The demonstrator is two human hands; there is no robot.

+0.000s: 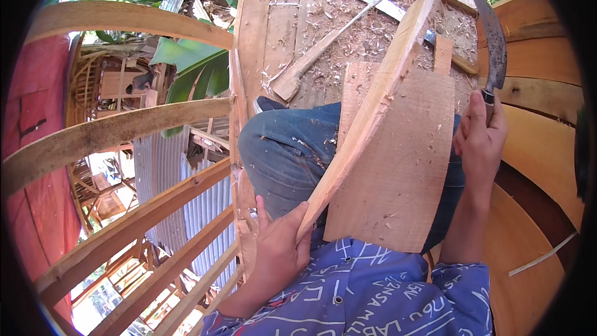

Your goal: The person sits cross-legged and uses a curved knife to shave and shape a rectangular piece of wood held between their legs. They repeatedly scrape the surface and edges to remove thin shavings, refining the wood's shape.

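The left hand (280, 239) grips the near end of a wooden strip (380, 96), which slants over a flat board (398, 165) toward the far right corner of the plank floor (252, 28). The right hand (482, 127) holds a curved blade (496, 50) by its handle.

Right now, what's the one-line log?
left hand: holding wooden strip; right hand: holding curved knife, raised; flat board: across legs; wood shavings: on planks

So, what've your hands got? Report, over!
Left fingers gripping near end of long wooden plank. Right fingers holding sickle, apart from plank. Flat wooden board partly hidden by plank.
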